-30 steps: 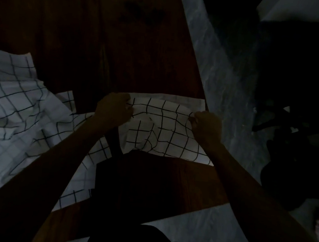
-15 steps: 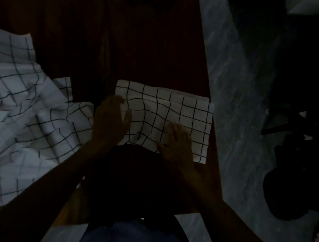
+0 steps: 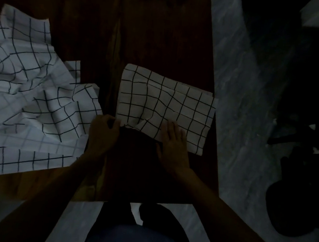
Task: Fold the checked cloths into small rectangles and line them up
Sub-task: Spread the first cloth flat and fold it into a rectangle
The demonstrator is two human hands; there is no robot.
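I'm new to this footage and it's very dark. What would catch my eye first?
The pale folded checked cloth stands out at centre on the dark wooden table, its right edge at the table's edge. The right hand lies flat on its near edge, while the left hand pinches its near left corner. To the left sprawls a crumpled heap of checked cloths.

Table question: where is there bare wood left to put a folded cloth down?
The far half of the table, beyond the folded cloth, is bare dark wood. A narrow bare strip runs between that cloth and the crumpled pile. The near edge is crowded: left hand, right hand.
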